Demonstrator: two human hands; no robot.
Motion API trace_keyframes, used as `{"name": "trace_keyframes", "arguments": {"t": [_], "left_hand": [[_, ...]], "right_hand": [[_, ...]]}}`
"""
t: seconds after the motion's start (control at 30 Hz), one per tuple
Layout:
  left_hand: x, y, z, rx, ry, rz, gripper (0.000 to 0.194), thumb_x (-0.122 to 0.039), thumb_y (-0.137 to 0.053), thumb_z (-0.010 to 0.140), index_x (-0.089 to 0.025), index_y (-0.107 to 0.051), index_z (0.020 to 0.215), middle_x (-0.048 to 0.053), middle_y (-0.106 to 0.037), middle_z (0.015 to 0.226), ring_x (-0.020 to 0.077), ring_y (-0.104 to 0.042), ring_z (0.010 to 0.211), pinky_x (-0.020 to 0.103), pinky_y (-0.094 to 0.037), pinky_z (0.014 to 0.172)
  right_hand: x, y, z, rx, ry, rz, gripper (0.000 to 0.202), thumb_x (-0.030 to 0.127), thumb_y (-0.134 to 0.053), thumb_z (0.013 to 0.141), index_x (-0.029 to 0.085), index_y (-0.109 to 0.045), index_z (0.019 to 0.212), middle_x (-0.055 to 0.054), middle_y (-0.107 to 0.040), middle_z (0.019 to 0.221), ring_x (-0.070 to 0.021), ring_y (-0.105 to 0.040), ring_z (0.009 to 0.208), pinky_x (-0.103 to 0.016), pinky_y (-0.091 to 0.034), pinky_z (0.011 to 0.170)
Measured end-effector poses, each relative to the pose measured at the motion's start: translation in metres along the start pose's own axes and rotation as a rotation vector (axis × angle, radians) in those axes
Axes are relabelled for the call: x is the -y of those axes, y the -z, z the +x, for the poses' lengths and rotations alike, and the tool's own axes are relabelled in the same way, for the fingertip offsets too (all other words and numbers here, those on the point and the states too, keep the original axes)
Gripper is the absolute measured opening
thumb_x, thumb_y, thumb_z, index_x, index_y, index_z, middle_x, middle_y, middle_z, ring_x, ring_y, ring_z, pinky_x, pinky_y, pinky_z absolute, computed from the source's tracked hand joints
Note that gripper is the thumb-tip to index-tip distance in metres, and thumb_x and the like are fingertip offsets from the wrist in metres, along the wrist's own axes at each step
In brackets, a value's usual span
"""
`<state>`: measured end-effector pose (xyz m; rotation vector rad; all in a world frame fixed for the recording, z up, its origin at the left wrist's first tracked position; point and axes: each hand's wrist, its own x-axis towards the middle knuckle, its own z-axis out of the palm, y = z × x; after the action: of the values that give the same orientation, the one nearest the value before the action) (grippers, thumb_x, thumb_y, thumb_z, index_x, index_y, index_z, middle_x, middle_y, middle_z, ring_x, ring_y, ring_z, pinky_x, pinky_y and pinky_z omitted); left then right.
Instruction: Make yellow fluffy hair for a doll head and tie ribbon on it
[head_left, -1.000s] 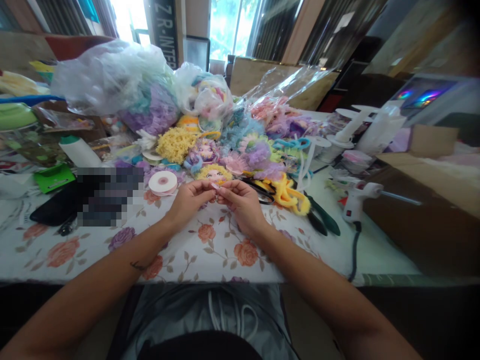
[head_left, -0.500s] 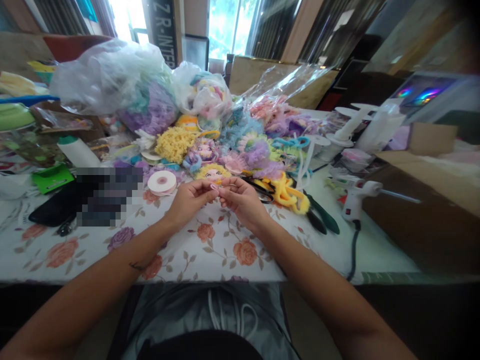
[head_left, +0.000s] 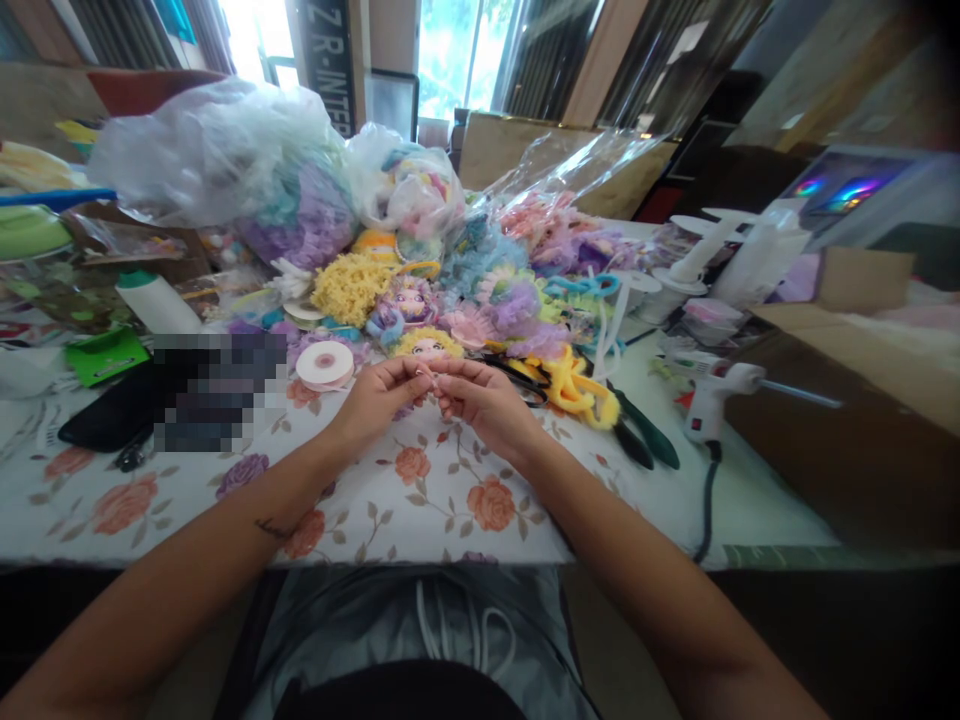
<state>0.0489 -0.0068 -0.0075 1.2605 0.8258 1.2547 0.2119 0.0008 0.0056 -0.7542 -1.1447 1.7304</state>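
Note:
My left hand (head_left: 382, 395) and my right hand (head_left: 480, 398) meet fingertip to fingertip above the flowered cloth (head_left: 442, 520). Both are closed in a pinch around a small, pale pink piece (head_left: 430, 373), too small to make out well. Just behind the fingertips lies a doll face with curly yellow hair (head_left: 427, 346). A doll with purple hair (head_left: 409, 300) is farther back. To the left of my left hand sits a white ribbon spool (head_left: 324, 366).
Plastic bags of fluffy yarn (head_left: 292, 200) rise at the back left. Yellow fuzzy stems (head_left: 574, 390) and dark green-handled pliers (head_left: 649, 435) lie right of my hands. Farther right are a glue gun (head_left: 712, 395) with its cable and a cardboard box (head_left: 840, 440).
My fingertips have shifted slightly around the small piece, and its pink part looks less exposed between them. My left wrist has turned a little. The things on the table have stayed put.

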Motion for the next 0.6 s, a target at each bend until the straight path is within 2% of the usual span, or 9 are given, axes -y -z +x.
{"name": "trace_keyframes", "arguments": {"t": [0.3,0.6], "left_hand": [[-0.0018,0.0003,0.0002,0.041,0.061,-0.074,0.020,-0.034,-0.073,0.072,-0.016,-0.064,0.077,0.001,-0.064,0.074,0.0092,-0.056,0.065,0.021,-0.042,0.062],[-0.0018,0.0020,0.0002,0.081,0.009,-0.013,0.018,-0.033,-0.070,0.076,-0.017,-0.062,0.078,-0.001,-0.058,0.073,0.0076,-0.052,0.063,0.020,-0.041,0.061]], "right_hand": [[-0.0025,0.0010,0.0003,0.010,0.019,-0.017,0.026,0.029,-0.077,0.069,0.017,-0.072,0.091,0.003,-0.062,0.064,-0.0054,-0.054,0.054,-0.017,-0.046,0.050],[-0.0072,-0.0012,0.0003,-0.056,0.119,-0.108,0.020,0.032,-0.076,0.070,0.018,-0.067,0.081,0.004,-0.061,0.063,-0.0061,-0.053,0.050,-0.018,-0.045,0.048]]}}
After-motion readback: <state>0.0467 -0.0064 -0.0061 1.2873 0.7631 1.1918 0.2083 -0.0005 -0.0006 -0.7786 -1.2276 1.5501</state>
